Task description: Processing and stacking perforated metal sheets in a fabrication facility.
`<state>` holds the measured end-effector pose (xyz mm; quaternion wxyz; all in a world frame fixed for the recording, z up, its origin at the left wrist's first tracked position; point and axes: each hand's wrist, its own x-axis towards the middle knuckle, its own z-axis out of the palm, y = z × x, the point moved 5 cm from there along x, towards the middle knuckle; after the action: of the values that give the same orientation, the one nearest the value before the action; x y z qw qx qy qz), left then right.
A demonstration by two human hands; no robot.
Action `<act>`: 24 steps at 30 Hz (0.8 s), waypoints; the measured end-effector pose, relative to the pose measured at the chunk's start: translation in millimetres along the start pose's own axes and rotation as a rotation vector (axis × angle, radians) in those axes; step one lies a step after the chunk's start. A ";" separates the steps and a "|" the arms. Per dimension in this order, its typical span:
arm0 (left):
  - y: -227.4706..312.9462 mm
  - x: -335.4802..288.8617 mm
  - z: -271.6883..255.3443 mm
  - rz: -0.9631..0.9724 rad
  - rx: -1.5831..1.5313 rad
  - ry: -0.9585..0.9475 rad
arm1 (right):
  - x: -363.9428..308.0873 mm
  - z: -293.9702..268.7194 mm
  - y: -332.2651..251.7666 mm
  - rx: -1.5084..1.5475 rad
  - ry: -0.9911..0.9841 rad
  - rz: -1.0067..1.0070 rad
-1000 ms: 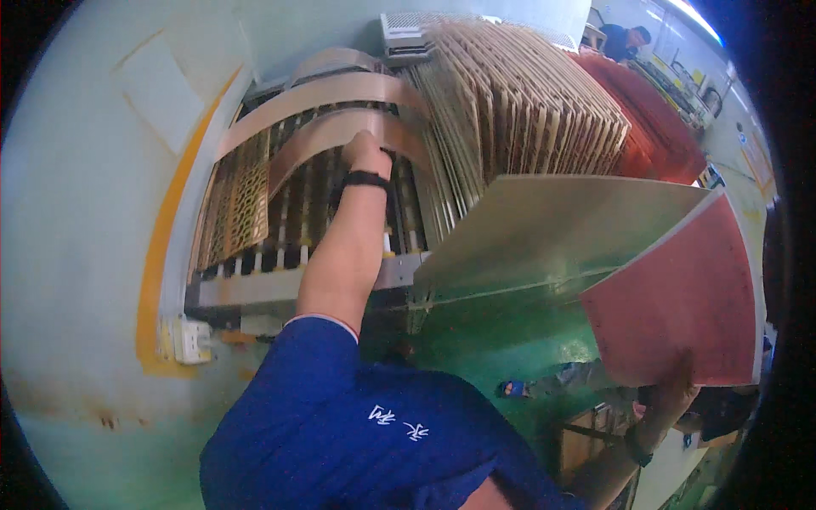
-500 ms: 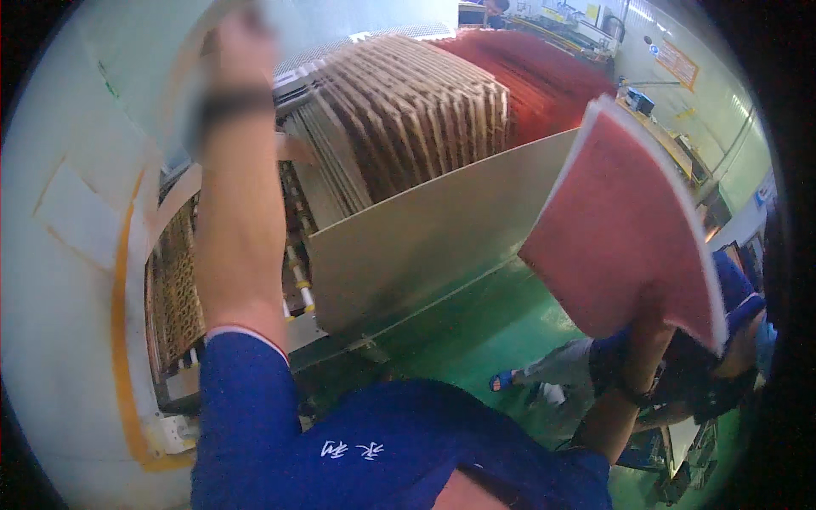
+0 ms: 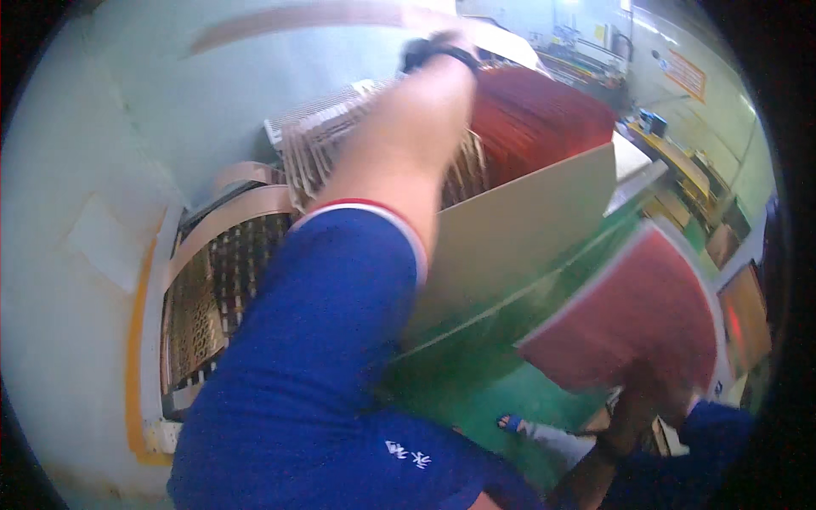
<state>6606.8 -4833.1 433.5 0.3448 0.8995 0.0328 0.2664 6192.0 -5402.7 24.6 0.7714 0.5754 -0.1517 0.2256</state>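
My right hand (image 3: 642, 391) grips the lower edge of a red sheet (image 3: 637, 306) with a pale border, held out at the right. My left arm stretches up and forward over a rack of upright, brown-and-cream panels (image 3: 327, 149). At the top, my left hand (image 3: 442, 38) is smeared by motion. A long pale brown strip (image 3: 297, 17) reaches leftward from it and appears held in it; the fingers themselves are indistinct. Just right of this hand lies a white curved thing (image 3: 506, 42), its kind unclear. Red panels (image 3: 544, 119) stand in a row beyond my left wrist.
A tan board (image 3: 518, 221) walls off the near side of the racks. At left, a roller bed (image 3: 234, 272) has pale curved strips (image 3: 225, 221) across it, beside a white wall (image 3: 76, 170). Another person's sandalled foot (image 3: 510, 422) rests on the green floor (image 3: 476, 391).
My left hand has swept rightward from the upper left, the pale brown strip moving with it. The red sheet in my right hand is lower. The view has shifted.
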 end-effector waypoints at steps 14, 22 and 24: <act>-177.3 -302.2 -311.5 -0.387 -0.403 -0.398 | 82.9 -37.3 66.3 -2.233 0.600 -0.903; -502.6 -404.2 -382.9 -0.907 -1.020 0.830 | 179.4 -154.0 95.9 -2.106 0.437 -0.492; -517.2 -400.4 -388.6 -0.869 -1.039 0.876 | 202.5 -179.2 121.2 -2.178 0.403 -0.315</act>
<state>6133.5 -4302.9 161.8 0.7477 0.3449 0.3837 0.4180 6296.7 -5167.6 171.6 0.8941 -0.4412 -0.0661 -0.0388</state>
